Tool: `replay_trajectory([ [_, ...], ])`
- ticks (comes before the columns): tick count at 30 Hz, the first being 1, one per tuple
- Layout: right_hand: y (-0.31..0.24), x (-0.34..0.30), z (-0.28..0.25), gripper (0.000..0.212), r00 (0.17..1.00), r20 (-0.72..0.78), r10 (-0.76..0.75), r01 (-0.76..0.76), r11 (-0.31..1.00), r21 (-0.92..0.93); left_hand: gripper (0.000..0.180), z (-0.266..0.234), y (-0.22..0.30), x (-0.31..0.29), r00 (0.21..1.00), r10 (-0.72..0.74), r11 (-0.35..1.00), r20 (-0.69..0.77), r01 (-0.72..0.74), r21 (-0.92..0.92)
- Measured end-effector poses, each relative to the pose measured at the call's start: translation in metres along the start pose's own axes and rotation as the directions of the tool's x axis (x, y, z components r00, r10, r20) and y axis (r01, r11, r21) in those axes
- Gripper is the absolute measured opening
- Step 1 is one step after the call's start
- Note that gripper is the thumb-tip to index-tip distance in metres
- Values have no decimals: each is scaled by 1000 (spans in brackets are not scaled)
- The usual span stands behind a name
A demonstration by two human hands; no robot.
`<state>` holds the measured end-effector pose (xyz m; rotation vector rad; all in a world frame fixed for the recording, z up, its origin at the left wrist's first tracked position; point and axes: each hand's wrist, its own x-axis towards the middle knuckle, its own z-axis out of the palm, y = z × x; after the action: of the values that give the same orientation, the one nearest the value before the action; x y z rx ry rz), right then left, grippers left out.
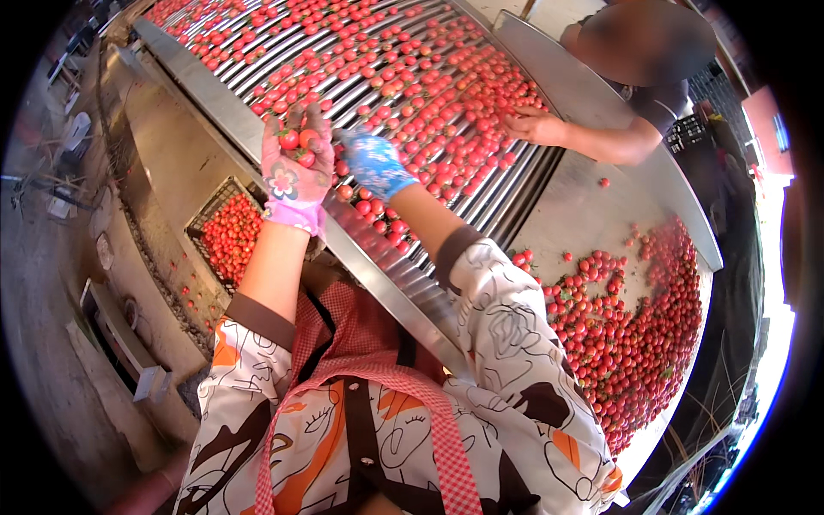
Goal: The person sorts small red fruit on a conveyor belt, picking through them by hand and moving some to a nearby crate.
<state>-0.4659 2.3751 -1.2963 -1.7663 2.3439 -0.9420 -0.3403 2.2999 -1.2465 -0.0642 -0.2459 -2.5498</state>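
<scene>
My left hand (296,163), in a pink glove with a flower print, is turned palm up over the near rail. Several red cherry tomatoes (298,144) rest in its palm under curled fingers. Just to its right, my right hand (375,165), in a blue patterned glove, reaches over the rollers with its fingertips toward the left hand. Those fingers are blurred and partly hidden, so whether they grip a tomato does not show. Loose cherry tomatoes (378,210) lie on the metal roller conveyor (528,193) around and beyond both hands.
Across the conveyor, another person's bare hand (536,127) touches the tomatoes. A large tomato pile (635,343) covers part of the metal tray (566,210) at right. Below the left rail (215,103) stands a crate (194,230) filled with tomatoes, with some scattered on the floor.
</scene>
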Motion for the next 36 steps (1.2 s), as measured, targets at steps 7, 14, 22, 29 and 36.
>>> replay_trajectory([
  [7, -4, 35, 21, 29, 972, 225, 63, -42, 994, -97, 33, 2, 0, -3, 984, 100, 995, -147, -102, -11],
  [14, 41, 10, 4, 41, 820, -159, 550, -201, 536, 820, 39, 16, -19, 6, 974, 113, 993, -194, -108, 35],
  [22, -55, -1, -46, 31, 937, -349, 30, 33, 984, 174, 42, 5, -25, 8, 892, 31, 988, -451, 40, 149],
  [29, -15, 31, -24, 32, 857, -432, 281, 310, 390, 867, 39, 22, -36, 12, 884, 119, 993, -451, -109, 49],
  [36, 55, -7, 46, 63, 954, -289, 74, -132, 974, -184, 37, -3, -21, 8, 973, 60, 994, -224, -79, -77],
])
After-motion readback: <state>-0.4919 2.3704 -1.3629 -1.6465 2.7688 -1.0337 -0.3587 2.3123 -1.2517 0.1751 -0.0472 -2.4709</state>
